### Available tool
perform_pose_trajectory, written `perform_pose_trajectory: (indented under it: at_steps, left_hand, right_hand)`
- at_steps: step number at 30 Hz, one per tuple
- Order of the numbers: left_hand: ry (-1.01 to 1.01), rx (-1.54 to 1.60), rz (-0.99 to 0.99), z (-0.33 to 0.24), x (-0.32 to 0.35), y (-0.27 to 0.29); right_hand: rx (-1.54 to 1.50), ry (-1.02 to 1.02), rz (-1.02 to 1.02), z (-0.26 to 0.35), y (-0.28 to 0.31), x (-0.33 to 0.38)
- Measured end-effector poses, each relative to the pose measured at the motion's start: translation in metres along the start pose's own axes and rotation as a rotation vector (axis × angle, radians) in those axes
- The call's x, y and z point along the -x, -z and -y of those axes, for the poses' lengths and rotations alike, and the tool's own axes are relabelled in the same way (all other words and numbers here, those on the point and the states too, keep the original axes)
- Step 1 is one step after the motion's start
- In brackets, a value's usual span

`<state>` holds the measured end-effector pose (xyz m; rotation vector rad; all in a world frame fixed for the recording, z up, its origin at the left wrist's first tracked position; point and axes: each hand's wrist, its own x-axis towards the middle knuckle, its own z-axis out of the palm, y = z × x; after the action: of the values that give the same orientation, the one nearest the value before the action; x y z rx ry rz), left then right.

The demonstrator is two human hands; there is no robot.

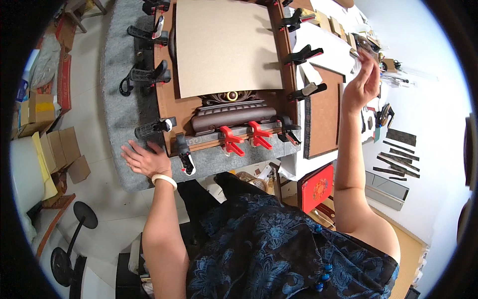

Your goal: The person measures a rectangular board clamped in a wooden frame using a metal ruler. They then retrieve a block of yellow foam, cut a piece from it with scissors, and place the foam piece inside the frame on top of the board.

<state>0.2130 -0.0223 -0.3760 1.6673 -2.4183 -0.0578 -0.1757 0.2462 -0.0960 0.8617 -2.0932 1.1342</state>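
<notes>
Palm down, my left hand [145, 159] rests with spread fingers on the grey felt table cover [130, 177], beside the near left corner of a brown wooden frame [291, 99]. On that wrist is a pale bangle [165, 180]. Raised at the right, my right hand [366, 84] has its fingers drawn together; whether they hold something small I cannot make out. Black spring clamps [149, 74] grip the frame's edges, and red spring clamps [231, 141] its near edge. A beige board [229, 47] lies over the frame, partly covering a dark carved wooden piece [234, 118].
A brown panel with a dark border [323, 114] lies on the white-covered table at the right. Tools [386, 114] and wooden blocks [336, 26] stand beyond it. Cardboard boxes [62, 144] line the left side, and a red panel with a round pattern [317, 188] leans below the table.
</notes>
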Motion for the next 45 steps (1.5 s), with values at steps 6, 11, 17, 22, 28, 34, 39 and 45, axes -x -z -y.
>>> perform_pose_trajectory:
  at_steps: [6, 11, 17, 22, 28, 34, 39, 45]
  left_hand:
    - [-0.054, 0.024, -0.015, -0.005, 0.000, 0.000]
    - [-0.065, -0.027, -0.032, -0.001, 0.000, -0.003]
    - [-0.076, -0.060, -0.017, 0.006, 0.001, -0.010]
    - [-0.145, 0.383, -0.107, 0.041, 0.010, -0.011]
    - [-0.862, 0.942, -0.021, -0.046, 0.055, 0.230]
    - [-0.997, 0.767, 0.437, -0.229, -0.006, 0.238]
    - [-0.861, 0.164, 0.726, -0.275, -0.021, 0.157]
    - [-0.886, 0.041, 0.865, -0.266, -0.033, 0.147]
  right_hand:
    - [0.619, -0.833, 0.549, -0.169, 0.104, 0.181]
    - [0.663, -0.894, 0.667, -0.154, 0.062, 0.240]
    - [0.675, -0.764, 0.543, -0.139, 0.029, 0.238]
    - [0.622, -0.709, 0.604, -0.108, 0.007, 0.242]
    - [0.492, -1.057, 0.614, -0.127, 0.011, 0.261]
    - [0.570, -0.759, 0.238, -0.076, 0.071, 0.216]
    - [0.274, -0.644, -0.077, 0.004, 0.170, 0.118]
    - [0.164, -0.187, -0.338, 0.106, 0.159, 0.008]
